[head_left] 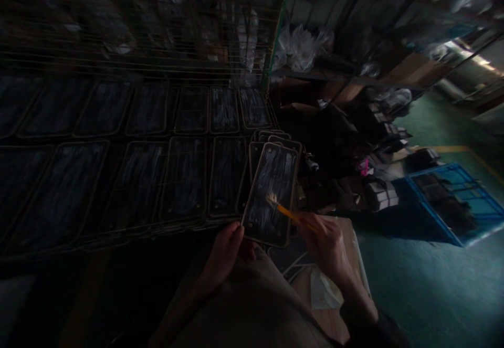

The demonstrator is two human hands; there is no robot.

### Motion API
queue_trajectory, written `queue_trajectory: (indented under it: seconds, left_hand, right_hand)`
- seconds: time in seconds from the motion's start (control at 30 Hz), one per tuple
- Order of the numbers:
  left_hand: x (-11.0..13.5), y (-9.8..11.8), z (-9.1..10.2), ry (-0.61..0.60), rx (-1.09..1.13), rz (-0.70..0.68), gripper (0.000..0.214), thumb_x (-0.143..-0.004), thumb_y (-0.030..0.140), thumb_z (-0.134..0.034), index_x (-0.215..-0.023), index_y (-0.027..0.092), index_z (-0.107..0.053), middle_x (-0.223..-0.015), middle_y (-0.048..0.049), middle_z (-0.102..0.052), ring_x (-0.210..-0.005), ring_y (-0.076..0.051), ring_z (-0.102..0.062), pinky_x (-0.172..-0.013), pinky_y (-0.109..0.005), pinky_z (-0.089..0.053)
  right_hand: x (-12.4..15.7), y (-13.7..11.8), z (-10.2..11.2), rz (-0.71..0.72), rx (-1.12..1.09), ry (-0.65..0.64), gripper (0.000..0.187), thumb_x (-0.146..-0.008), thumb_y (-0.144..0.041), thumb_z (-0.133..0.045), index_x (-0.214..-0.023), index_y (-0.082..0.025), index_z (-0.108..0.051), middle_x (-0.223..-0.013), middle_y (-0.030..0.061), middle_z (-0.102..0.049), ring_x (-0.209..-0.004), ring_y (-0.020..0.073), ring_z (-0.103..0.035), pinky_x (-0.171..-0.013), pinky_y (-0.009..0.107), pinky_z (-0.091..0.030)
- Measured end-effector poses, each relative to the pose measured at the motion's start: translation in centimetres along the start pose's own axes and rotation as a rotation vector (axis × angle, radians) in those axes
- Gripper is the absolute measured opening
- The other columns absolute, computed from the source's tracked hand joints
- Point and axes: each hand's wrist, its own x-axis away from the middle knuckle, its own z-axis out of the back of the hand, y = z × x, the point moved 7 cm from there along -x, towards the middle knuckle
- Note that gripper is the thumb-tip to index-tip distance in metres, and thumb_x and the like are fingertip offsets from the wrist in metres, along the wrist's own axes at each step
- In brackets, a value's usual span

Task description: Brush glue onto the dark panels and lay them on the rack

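A dark rectangular panel (271,193) with a pale rim is held up at its lower left corner by the left hand (226,251), whose grip is closed on the edge, thumb on the face. A brush (285,210) with an orange handle is held in the right hand (325,245), the grip narrow around the handle like a pen, and its pale bristles are pressed on the middle of the panel's face. Pale streaks are seen over most of that face (the light is dim, so the coverage at the far end cannot be judged).

Beyond the hands, two rows of laid-out panels (185,177) are spread side by side on a wire rack (118,235), all streaked in the same way; these appear to be finished. A short stack (275,138) of like panels is seen just behind the held one, and whether they are coated cannot be told. The work is judged to be well along, with the held panel nearly covered.

To the right, a blue crate (452,201) is set on the green floor (413,285).
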Motion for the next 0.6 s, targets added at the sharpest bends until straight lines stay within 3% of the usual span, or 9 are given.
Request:
queue_trajectory:
  seconds: [0.13,0.23,0.4,0.6]
  left_hand:
    - [-0.2,-0.4,-0.1,0.025,0.017,0.023,0.034,-0.087,0.052,-0.049,-0.085,0.018,-0.052,-0.063,-0.0021,-0.067,-0.047,-0.016,-0.064,-0.043,-0.024,-0.048]
    - [-0.3,-0.9,-0.1,0.038,0.027,0.034,0.034,-0.086,0.052,-0.051,-0.085,0.018,-0.051,-0.064,-0.002,-0.068,-0.047,-0.016,-0.064,-0.042,-0.024,-0.047]
    - [-0.2,-1.1,-0.2,0.042,-0.025,0.03,0.034,-0.087,0.052,-0.049,-0.083,0.018,-0.049,-0.064,-0.0028,-0.069,-0.046,-0.016,-0.064,-0.041,-0.023,-0.047]
    - [-0.2,-0.9,-0.2,0.03,-0.066,0.009,0.033,-0.088,0.051,-0.049,-0.083,0.018,-0.049,-0.066,-0.0029,-0.069,-0.047,-0.015,-0.064,-0.043,-0.022,-0.048]
  right_hand:
    - [2.8,-2.1,-0.7,-0.053,-0.15,-0.049,0.019,-0.098,-0.019,-0.046,-0.113,-0.024,-0.057,-0.086,0.004,-0.068,-0.07,0.0175,-0.066,-0.059,0.026,-0.05]
    - [4.1,-2.2,-1.3,-0.135,-0.234,-0.075,0.017,-0.098,-0.024,-0.047,-0.111,-0.025,-0.059,-0.085,0.0037,-0.068,-0.069,0.0185,-0.067,-0.058,0.027,-0.051]
    - [5.8,0.1,-0.9,-0.31,-0.333,-0.104,0.021,-0.099,-0.03,-0.046,-0.112,-0.022,-0.061,-0.081,0.0032,-0.07,-0.07,0.0193,-0.069,-0.06,0.026,-0.054]
    - [4.8,3.2,2.3,-0.387,-0.256,0.042,0.02,-0.099,-0.034,-0.048,-0.101,-0.022,-0.063,-0.071,0.0015,-0.069,-0.063,0.0192,-0.069,-0.055,0.024,-0.054]
